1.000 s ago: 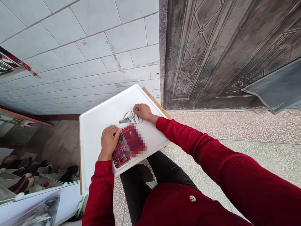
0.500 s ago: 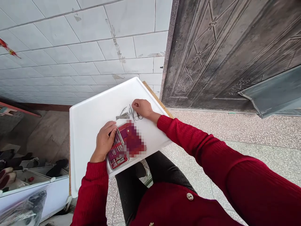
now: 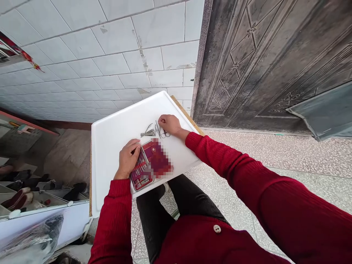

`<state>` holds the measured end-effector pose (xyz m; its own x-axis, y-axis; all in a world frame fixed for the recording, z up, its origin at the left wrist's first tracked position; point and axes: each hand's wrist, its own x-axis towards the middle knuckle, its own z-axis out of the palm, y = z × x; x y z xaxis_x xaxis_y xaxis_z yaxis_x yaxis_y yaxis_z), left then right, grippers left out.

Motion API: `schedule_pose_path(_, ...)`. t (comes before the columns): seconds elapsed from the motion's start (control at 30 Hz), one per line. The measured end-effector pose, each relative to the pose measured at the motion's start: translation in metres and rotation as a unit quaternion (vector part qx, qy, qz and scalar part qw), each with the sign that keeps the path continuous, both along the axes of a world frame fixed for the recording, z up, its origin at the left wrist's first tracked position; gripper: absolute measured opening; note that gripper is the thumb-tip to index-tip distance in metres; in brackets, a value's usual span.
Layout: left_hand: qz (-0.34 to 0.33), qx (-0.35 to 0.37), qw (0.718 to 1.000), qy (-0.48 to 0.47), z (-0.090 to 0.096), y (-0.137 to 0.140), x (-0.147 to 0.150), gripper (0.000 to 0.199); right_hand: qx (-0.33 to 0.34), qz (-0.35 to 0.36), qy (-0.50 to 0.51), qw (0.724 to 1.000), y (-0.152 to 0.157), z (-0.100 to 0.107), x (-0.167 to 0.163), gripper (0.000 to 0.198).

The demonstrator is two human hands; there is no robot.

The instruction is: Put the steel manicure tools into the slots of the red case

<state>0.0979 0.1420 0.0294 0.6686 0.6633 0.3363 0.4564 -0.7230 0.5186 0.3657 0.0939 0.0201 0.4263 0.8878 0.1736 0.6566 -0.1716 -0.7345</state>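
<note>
My left hand (image 3: 128,160) is closed at the upper left edge of an open manicure case (image 3: 142,184), its thumb beside the rim. The case's left half holds several slim metal tools under red straps, with clippers near the bottom. Its maroon right half is largely blurred out. Beyond the case, my right hand (image 3: 171,124) has its fingers curled together; whatever is between the fingertips is hidden. Close by lie small scissors (image 3: 165,135), partly under that hand, and thin metal tools (image 3: 157,129). Nail clippers (image 3: 148,133) and a curved-handled nipper (image 3: 149,126) lie to the left.
The white tabletop (image 3: 108,146) stands near a tiled wall (image 3: 110,66). A dark carved door (image 3: 247,73) is at the right, with a grey sheet (image 3: 327,106) hanging against it. Shoes (image 3: 19,198) fill an open rack at the lower left.
The view has shifted slightly, so the table appears a little farther right. Both hands stay in nearly the same places beside the case and the loose tools.
</note>
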Motion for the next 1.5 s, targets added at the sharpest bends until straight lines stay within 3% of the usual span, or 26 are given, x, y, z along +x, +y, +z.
schedule_pose_path(0.4,0.003,-0.052,0.999,-0.01,-0.006,0.007,-0.007,0.034,-0.006,0.0,-0.002,1.0,-0.001,-0.003,-0.002,0.014)
schedule_pose_path(1.0,0.013,-0.09,0.996,-0.012,-0.005,-0.001,-0.009,0.037,0.038,-0.009,0.1,0.994,-0.003,-0.014,-0.002,0.01)
schedule_pose_path(1.13,0.008,-0.082,0.996,-0.017,-0.005,0.0,-0.007,0.037,0.109,0.029,0.101,0.988,-0.004,-0.015,-0.003,0.016)
schedule_pose_path(1.23,0.001,-0.077,0.997,-0.02,-0.004,0.0,-0.006,0.036,0.138,0.104,0.072,0.982,-0.009,-0.013,-0.008,0.025)
schedule_pose_path(1.33,-0.006,-0.069,0.997,-0.021,-0.003,0.0,-0.005,0.036,0.13,0.18,0.035,0.974,-0.016,-0.008,-0.009,0.032)
schedule_pose_path(1.5,-0.007,-0.058,0.998,-0.017,-0.002,0.0,-0.004,0.038,0.098,0.185,0.028,0.977,-0.024,-0.003,-0.003,0.039)
